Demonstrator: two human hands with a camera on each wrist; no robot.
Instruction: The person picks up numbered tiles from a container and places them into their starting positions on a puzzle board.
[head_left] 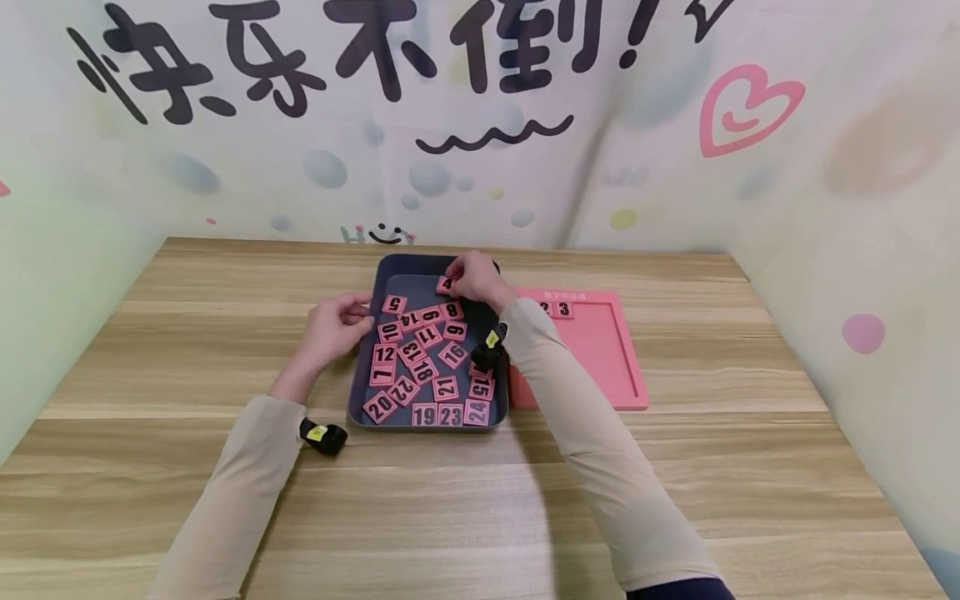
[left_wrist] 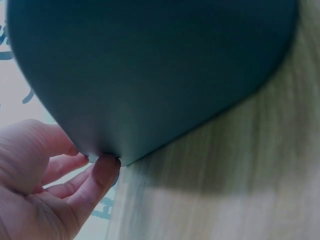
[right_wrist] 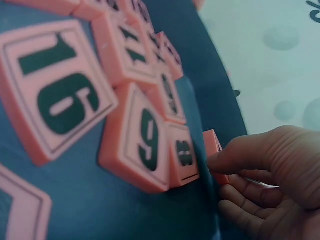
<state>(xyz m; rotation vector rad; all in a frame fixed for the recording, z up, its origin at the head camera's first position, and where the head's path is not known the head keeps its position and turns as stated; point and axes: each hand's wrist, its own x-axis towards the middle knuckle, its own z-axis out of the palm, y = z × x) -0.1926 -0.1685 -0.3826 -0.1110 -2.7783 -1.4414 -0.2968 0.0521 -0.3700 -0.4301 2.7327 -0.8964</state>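
Observation:
A dark grey-blue tray [head_left: 411,279] holds several pink number tiles, among them the 16 tile [right_wrist: 57,92] and the 9 tile [right_wrist: 142,142]. At the tray's left side, my left hand [head_left: 333,327] grips the rim between thumb and fingers, which the left wrist view shows close up against the tray's outer wall [left_wrist: 150,85]. Over the far right corner, my right hand [head_left: 480,279] pinches the pink tile numbered 4 [head_left: 445,285] between thumb and fingertips. In the right wrist view this tile [right_wrist: 212,145] is seen edge-on, partly covered by the thumb.
Right of the tray lies a pink frame board [head_left: 592,362], with tiles 2 and 3 [head_left: 564,310] along its top edge; my right forearm hides its left part. Everything stands on a wood-grain table [head_left: 712,400]. A printed backdrop [head_left: 480,192] rises behind the table's far edge.

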